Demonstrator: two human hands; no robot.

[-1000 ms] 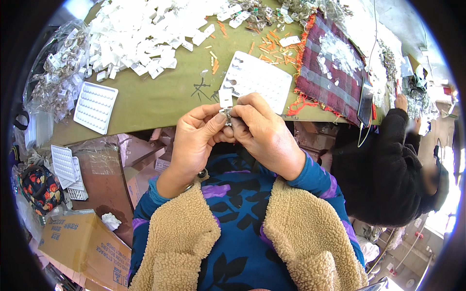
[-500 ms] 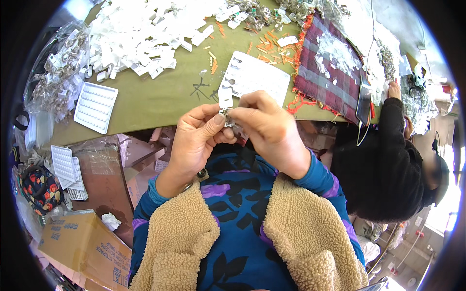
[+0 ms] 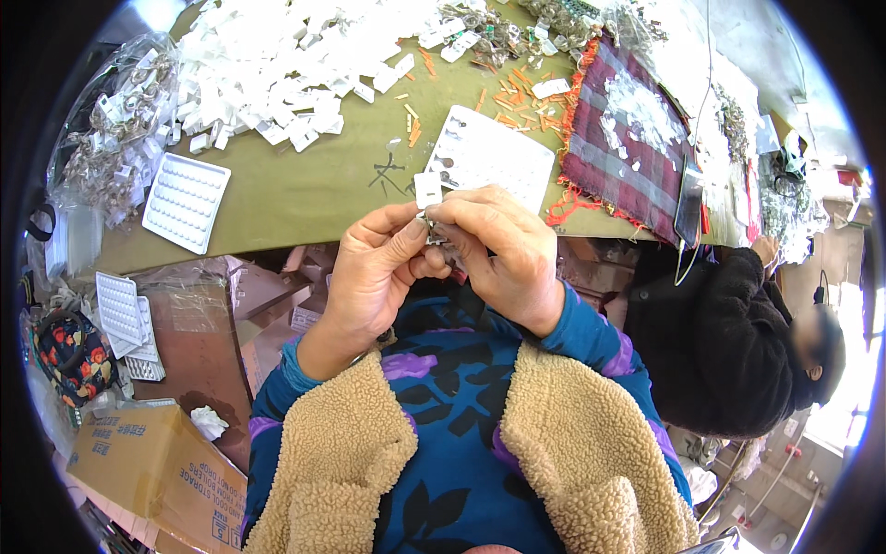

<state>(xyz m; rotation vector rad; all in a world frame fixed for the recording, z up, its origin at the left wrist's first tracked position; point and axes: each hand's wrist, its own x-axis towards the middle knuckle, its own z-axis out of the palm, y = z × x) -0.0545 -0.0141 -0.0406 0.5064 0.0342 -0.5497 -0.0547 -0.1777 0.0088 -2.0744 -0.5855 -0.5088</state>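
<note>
Over the near table edge, my left hand (image 3: 369,268) and my right hand (image 3: 509,258) meet with their fingers pinched. A small white tag (image 3: 428,189) with a dark slot stands up from between the fingertips. Below it, a small shiny metallic piece (image 3: 432,231) shows in part; my fingers cover the rest. My left thumb and forefinger grip the tag at its lower edge. The thumb and forefinger of my right hand close on the metallic piece. Just beyond my hands lies a white tray (image 3: 503,157) with moulded hollows along its left side.
A heap of white tags (image 3: 268,74) covers the back left of the green table (image 3: 286,198). Orange strips (image 3: 517,97) lie scattered near a plaid cloth (image 3: 614,148). At left are a dimpled white tray (image 3: 186,203) and a cardboard box (image 3: 157,471). A co-worker (image 3: 720,342) sits at right.
My right hand has turned and come lower and closer to my left, its fingers now against the tag's base. The co-worker's arm at right has drawn back from the table.
</note>
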